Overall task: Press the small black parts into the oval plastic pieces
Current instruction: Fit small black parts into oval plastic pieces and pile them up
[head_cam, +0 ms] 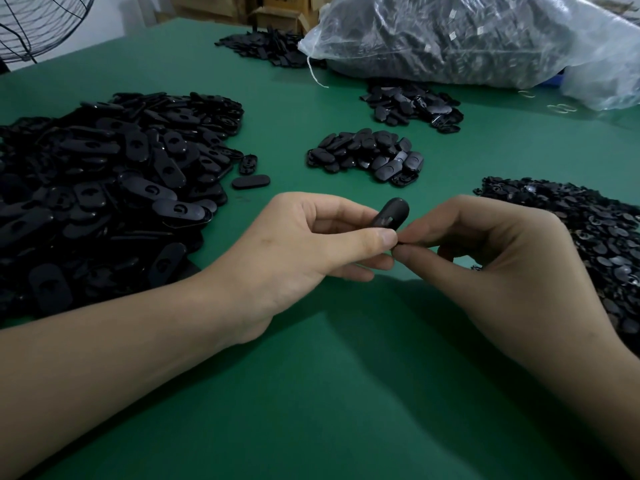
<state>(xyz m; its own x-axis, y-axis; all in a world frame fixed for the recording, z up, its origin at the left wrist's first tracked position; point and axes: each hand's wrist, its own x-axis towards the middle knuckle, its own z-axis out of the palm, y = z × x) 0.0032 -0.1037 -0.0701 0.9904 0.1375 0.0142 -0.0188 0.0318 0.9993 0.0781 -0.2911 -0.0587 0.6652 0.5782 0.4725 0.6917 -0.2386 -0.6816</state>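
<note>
Left grip (304,244) pinches oval plastic piece (391,213) above the surface (311,393). Right grip (502,258) pinches its near end, with any small black part hidden. An off-centre press could jam it or flick it away.

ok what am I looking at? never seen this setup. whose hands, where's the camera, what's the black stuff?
No robot: a person's bare hands, filmed by one head-worn camera looking down. The left hand holds a black oval plastic piece in a fingertip grip; the right hand pinches its lower end; any small part there is hidden. On the green table mat: a big heap of black oval pieces at left, a heap of small black parts at right, smaller piles beyond, a clear plastic bag behind.
</note>
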